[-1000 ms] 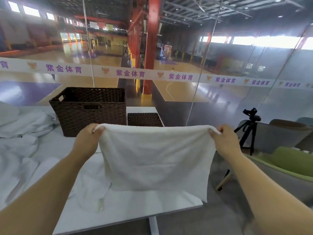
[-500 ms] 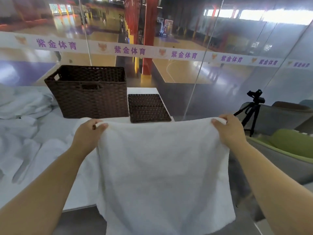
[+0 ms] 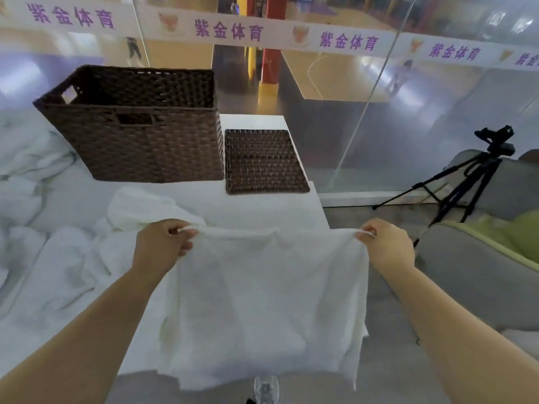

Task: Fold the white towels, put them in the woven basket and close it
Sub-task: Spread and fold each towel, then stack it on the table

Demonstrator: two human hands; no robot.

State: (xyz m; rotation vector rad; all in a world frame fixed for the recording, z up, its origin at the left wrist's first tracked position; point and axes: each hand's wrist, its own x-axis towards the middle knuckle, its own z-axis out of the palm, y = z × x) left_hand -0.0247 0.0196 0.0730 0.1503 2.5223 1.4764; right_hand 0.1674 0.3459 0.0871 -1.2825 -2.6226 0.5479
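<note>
A white towel (image 3: pixel 262 304) hangs spread out in front of me, its lower edge past the table's near edge. My left hand (image 3: pixel 162 247) pinches its top left corner and my right hand (image 3: pixel 386 247) pinches its top right corner. Behind it, the dark brown woven basket (image 3: pixel 143 135) stands without its lid on the white table (image 3: pixel 262 211), nothing visible inside it. Its flat woven lid (image 3: pixel 264 161) lies on the table right beside the basket. More white towels (image 3: pixel 52 258) lie crumpled on the left part of the table.
A glass wall (image 3: pixel 364 112) rises just behind the table. To the right stand a black tripod (image 3: pixel 466 185) and a grey sofa (image 3: pixel 478 272) with a green cushion (image 3: pixel 513 231). A shoe (image 3: pixel 265 390) shows on the floor below the towel.
The view has tipped downward, so the basket and lid show from above. Both hands have lowered the stretched towel toward the table's near edge, and its lower edge now hangs below the tabletop.
</note>
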